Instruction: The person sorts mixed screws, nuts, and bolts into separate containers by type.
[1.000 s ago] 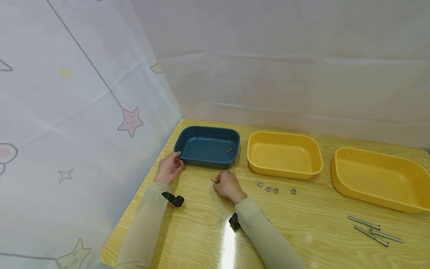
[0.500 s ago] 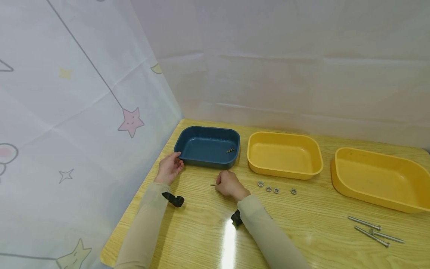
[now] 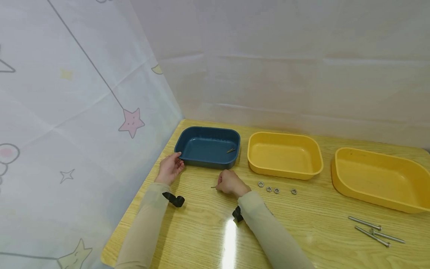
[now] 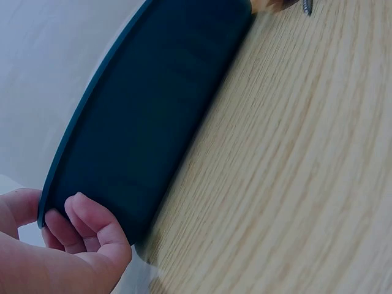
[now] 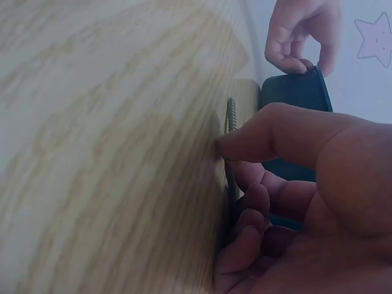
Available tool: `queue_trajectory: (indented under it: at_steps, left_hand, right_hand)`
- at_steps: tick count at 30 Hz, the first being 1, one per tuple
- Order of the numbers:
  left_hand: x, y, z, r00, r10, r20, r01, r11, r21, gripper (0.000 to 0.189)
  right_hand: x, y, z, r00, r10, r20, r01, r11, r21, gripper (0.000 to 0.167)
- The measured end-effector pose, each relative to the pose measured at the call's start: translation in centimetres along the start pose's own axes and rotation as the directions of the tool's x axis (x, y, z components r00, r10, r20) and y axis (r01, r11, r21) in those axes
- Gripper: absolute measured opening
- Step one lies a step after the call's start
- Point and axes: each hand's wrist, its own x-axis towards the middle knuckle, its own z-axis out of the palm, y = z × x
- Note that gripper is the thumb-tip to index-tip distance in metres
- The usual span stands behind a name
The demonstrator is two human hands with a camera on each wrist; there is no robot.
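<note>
My left hand (image 3: 170, 168) grips the front left corner of a dark blue tray (image 3: 205, 150), thumb over the rim and fingers curled against the outer wall. Low over the wooden table, just in front of that tray, my right hand (image 3: 231, 183) pinches a small screw (image 5: 231, 114) between thumb and forefinger. Its threaded end sticks out to the left; the fingers hide the rest. A few small brass-coloured screws (image 3: 230, 151) lie inside the blue tray near its right end. In the left wrist view, the held screw's tip (image 4: 307, 7) shows at the top edge.
Two yellow trays, a middle one (image 3: 285, 153) and a right one (image 3: 383, 179), stand in a row beside the blue tray. Several hex nuts (image 3: 269, 189) lie before the middle tray. Three long bolts (image 3: 379, 231) lie at the right. A fabric wall (image 3: 100, 149) borders the table's left side.
My right hand has shifted slightly to the right, and the screw in it has turned from slanting to nearly level. The left hand stays on the blue tray.
</note>
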Motion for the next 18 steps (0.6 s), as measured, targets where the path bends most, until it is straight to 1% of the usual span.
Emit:
queue_trajectory:
  at_steps: [8, 14, 18]
  left_hand:
    - [-0.06, 0.05, 0.11, 1.000, -0.001, 0.005, 0.001, 1.000, -0.006, 0.017]
    - [-0.21, 0.12, 0.19, 1.000, -0.001, -0.006, 0.001, 1.000, -0.014, 0.015]
    - [-0.38, 0.14, 0.17, 1.000, -0.004, -0.005, 0.004, 1.000, -0.015, 0.015]
  right_hand:
    - [0.29, -0.24, 0.27, 1.000, 0.009, -0.011, -0.009, 0.996, -0.086, 0.020]
    - [0.33, -0.18, 0.40, 1.000, 0.020, -0.008, -0.020, 0.997, -0.080, 0.025]
    - [0.24, -0.09, 0.48, 1.000, 0.006, -0.008, -0.006, 0.997, -0.079, 0.025]
